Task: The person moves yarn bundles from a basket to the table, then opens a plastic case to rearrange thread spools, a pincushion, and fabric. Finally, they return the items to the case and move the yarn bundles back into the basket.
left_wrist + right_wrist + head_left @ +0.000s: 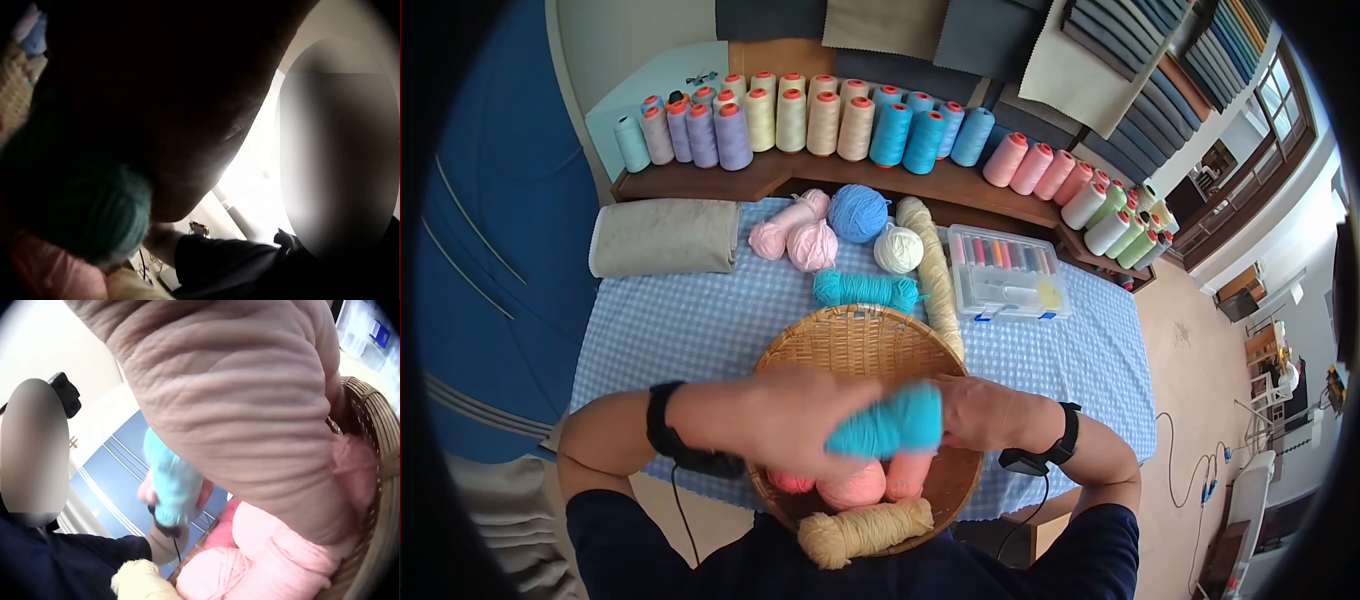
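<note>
Turquoise skein [887,424] hangs in the grip of the left hand [780,415] above a wicker basket [855,348].
A bump to the basket could send the tan skein [865,532] over its near edge; coral yarn balls [852,488] lie inside, where the right hand [988,412] reaches, its hold too hidden to tell.

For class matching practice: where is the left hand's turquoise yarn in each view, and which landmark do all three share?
Head: turquoise yarn below centre, over the basket.
Left wrist: turquoise yarn lower left.
Right wrist: turquoise yarn left of centre.
Landmark: basket, left edge in left wrist, right edge in right wrist.
</note>
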Demonstrator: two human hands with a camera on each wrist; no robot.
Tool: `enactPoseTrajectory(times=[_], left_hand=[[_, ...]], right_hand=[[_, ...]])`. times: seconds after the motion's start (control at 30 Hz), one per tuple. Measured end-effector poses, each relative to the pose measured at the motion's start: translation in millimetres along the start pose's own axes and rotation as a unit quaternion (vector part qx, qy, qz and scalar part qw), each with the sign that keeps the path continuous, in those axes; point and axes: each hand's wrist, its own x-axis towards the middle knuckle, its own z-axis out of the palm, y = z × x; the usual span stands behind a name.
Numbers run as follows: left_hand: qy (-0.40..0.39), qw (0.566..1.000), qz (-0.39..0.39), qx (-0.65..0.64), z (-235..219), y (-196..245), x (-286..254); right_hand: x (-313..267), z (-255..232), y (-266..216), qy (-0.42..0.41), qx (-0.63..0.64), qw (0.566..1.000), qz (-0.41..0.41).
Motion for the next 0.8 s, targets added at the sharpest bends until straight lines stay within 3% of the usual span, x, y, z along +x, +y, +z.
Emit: enactPoseTrajectory(times=[0.07,0.13,0.2,0.23,0.3,0.33,0.4,0.47,0.53,0.57,0.6,0.63,0.67,0.73,0.8], left_hand=[[0.169,0.985,-0.023,-0.007,-25,-14,7],[0.352,0.924,-0.043,0.145,-35,-70,26],[0.422,0.885,-0.152,0.123,-61,-101,44],[0.424,0.884,-0.153,0.124,-66,-132,53],[0.476,0.841,-0.153,0.208,-74,-185,68],[0.477,0.840,-0.150,0.209,-78,-186,70],[0.396,0.848,-0.257,0.240,-80,-189,77],[0.403,0.846,-0.233,0.259,-76,-192,79],[0.410,0.842,-0.212,0.279,-71,-193,74],[0.388,0.860,-0.171,0.284,-72,-191,70],[0.366,0.875,-0.129,0.289,-73,-190,67],[0.365,0.875,-0.129,0.290,-73,-192,64],[0.359,0.873,-0.142,0.299,-72,-192,62],[0.351,0.870,-0.157,0.308,-70,-192,57],[0.344,0.872,-0.192,0.290,-69,-189,51]], right_hand=[[-2,1,3,0.020,-0.018,0.999,-0.021],[-4,-7,-1,0.038,-0.019,0.999,-0.031],[-8,-13,-2,0.049,-0.031,0.997,-0.055],[-11,-19,-7,0.048,-0.033,0.997,-0.057],[-20,-39,-21,0.035,-0.029,0.999,0.026],[-24,-47,-23,0.036,-0.031,0.998,0.027],[-35,-60,-24,0.126,-0.046,0.991,0.023],[-47,-73,-17,0.139,-0.039,0.989,0.035],[-54,-80,-7,0.233,-0.024,0.971,0.053],[-53,-80,0,0.232,-0.023,0.971,0.053],[-50,-78,9,0.302,-0.048,0.950,0.064],[-47,-76,18,0.372,-0.072,0.923,0.075],[-43,-74,25,0.373,-0.070,0.922,0.075],[-30,-69,37,0.455,-0.071,0.881,0.107],[-17,-65,47,0.455,-0.076,0.880,0.109]])
